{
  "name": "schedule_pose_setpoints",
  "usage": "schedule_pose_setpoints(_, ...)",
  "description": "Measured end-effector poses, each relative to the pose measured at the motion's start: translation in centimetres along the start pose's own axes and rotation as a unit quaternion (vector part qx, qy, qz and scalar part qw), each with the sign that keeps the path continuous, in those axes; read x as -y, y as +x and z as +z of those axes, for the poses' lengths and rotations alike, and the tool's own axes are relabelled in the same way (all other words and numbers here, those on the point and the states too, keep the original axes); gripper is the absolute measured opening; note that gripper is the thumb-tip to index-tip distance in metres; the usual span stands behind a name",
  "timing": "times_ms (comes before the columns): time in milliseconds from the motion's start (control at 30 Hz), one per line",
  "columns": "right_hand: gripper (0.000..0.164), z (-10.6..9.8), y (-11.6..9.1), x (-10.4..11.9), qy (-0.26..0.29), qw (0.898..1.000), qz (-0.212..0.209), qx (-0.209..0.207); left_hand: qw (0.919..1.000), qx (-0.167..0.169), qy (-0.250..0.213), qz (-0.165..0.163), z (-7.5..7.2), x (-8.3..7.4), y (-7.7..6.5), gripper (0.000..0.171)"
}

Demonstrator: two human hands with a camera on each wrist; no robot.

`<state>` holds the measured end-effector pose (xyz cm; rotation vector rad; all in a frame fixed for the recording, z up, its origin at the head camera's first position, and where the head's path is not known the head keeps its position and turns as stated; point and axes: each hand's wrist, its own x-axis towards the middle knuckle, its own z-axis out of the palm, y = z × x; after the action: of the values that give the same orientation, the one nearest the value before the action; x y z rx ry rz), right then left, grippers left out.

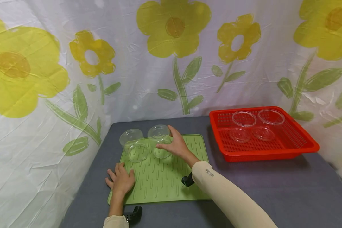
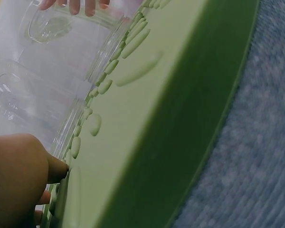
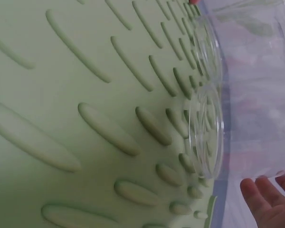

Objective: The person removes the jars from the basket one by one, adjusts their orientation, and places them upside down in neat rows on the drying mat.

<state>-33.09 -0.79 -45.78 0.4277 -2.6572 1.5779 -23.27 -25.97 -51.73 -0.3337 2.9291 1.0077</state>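
Observation:
Two clear plastic tubs stand upside down, side by side, on the far part of a green ridged mat (image 1: 162, 182). My right hand (image 1: 176, 144) holds the right tub (image 1: 159, 134), thumb on the near side and fingers round the far side. In the right wrist view, the fingertips (image 3: 261, 190) meet the tub's wall (image 3: 251, 128), and its rim is down at the mat. Just left of it is the other tub (image 1: 131, 139). My left hand (image 1: 122, 179) rests at the mat's left edge, fingers loosely spread, nearest to the left tub and holding nothing.
A red plastic basket (image 1: 262, 155) stands at the back right, with two more clear tubs upright inside, the left one (image 1: 244, 119) beside the right one (image 1: 270, 117). Grey cloth (image 1: 273, 190) covers the table. Behind hangs a flower-printed curtain (image 1: 125, 95).

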Motion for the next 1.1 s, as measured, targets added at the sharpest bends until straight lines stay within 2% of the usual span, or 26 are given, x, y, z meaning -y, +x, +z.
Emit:
schedule_pose_setpoints(567,0.107,-0.8,-0.2,0.2,-0.006,1.0,0.0,0.028,1.0,0.004,0.002,-0.002,0.3,0.2,0.2,0.067)
schedule_pose_setpoints(967,0.104,-1.8,-0.4,0.0,0.001,1.0,-0.021,0.01,1.0,-0.004,0.005,0.001,0.0,-0.1,0.0,0.065)
schedule_pose_setpoints(1100,0.093,-2.2,-0.4,-0.1,-0.003,1.0,-0.023,-0.013,0.9999,-0.006,0.009,-0.001,0.0,0.1,0.1,0.066)
